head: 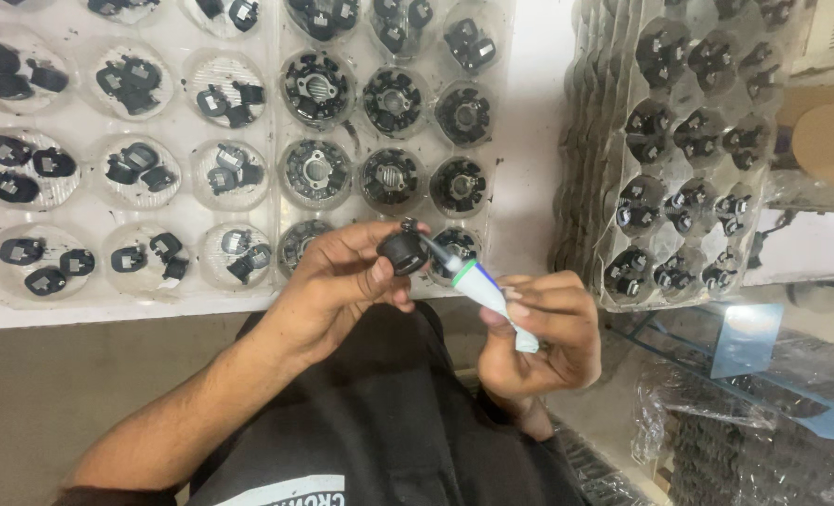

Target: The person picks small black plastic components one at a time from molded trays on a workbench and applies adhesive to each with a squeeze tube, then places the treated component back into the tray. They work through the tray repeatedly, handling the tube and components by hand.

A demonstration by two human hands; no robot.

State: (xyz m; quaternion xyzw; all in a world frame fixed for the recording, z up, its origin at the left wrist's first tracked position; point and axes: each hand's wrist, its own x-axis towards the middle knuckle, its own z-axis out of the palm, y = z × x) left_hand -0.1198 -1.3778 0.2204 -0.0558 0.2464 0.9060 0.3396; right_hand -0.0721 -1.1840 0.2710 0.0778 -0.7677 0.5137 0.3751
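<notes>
Head view, looking down at both hands above the person's lap. Left hand (342, 276) pinches a small round black part (404, 251) between thumb and fingertips, just off the near edge of the white table (529, 141). Right hand (538, 333) is closed around a small white tube (487, 290) with a green band, its dark nozzle touching the black part. Clear blister trays (276, 141) of black round components cover the table; a stack of similar trays (688, 141) leans at its right edge. Bagged dark parts (745, 440) lie lower right.
</notes>
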